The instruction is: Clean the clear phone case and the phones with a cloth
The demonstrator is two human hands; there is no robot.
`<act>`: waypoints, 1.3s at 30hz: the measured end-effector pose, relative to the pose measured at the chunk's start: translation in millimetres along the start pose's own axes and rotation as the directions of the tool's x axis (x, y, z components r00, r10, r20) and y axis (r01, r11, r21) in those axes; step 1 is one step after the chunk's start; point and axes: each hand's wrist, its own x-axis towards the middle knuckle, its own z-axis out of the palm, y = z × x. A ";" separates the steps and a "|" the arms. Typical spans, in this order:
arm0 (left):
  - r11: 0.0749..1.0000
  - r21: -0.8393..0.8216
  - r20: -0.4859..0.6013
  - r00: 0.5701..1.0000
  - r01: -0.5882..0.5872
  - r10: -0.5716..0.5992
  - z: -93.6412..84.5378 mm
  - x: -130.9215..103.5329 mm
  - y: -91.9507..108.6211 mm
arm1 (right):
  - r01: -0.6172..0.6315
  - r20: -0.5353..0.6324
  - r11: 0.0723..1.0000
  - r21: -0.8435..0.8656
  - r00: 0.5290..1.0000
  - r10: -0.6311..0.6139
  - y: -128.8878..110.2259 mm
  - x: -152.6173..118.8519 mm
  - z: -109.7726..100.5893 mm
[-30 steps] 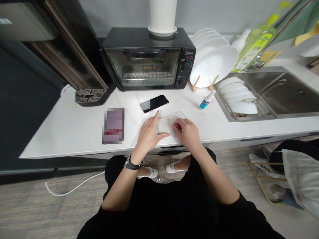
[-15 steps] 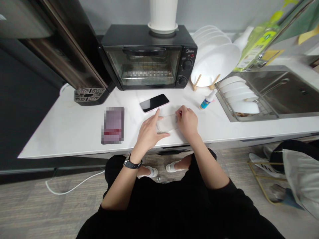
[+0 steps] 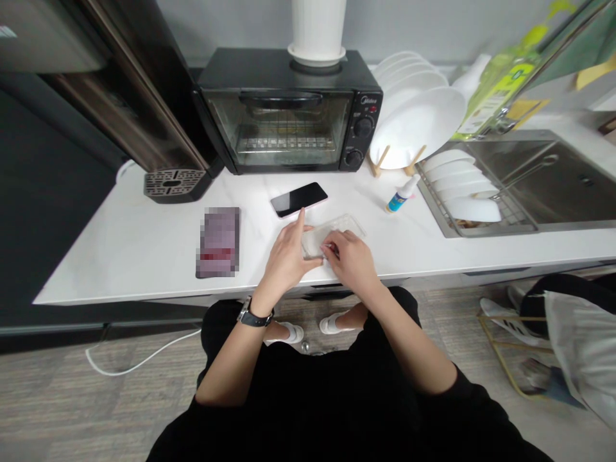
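Note:
A clear phone case (image 3: 350, 224) lies on the white counter, close to its front edge. My left hand (image 3: 283, 258) grips the case's left end, thumb on the near side and fingers on the far side. Over the middle of the case, my right hand (image 3: 353, 262) is closed in a pinch. A small pinkish bit shows at its fingertips, too little to name. Just beyond the case is a phone (image 3: 299, 198) with a dark screen, face up. To the right stands a small spray bottle (image 3: 400, 196) with a blue label.
A blurred purple object (image 3: 219, 240) lies on the left. Behind are a toaster oven (image 3: 289, 128), a drink machine's drip tray (image 3: 172, 183) and racked white plates (image 3: 414, 122). The sink (image 3: 572, 173) with a wire basket of dishes is at right.
My right hand has moved left and nearer to me, from the case's right end to over its middle, uncovering that end. My left hand stays at the left end.

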 end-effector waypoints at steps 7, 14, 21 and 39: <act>1.000 0.014 0.024 1.000 0.011 -0.011 -4.3 -0.2 5.5 | -0.147 -0.176 0.983 -0.110 0.976 0.126 36.1 -1.2 -12.6; 1.000 0.020 0.013 1.000 0.011 -0.011 -3.1 -0.3 4.0 | -0.247 -0.259 0.944 -0.219 0.948 0.188 53.9 31.3 -9.0; 1.000 0.022 0.038 0.999 -0.018 0.018 -3.6 2.1 2.7 | -0.173 -0.157 0.979 -0.112 0.975 0.155 22.8 46.9 2.5; 0.999 0.040 0.031 0.999 -0.012 0.010 -3.3 -0.4 4.0 | -0.090 -0.087 0.988 -0.129 0.993 0.079 30.8 -2.0 -16.5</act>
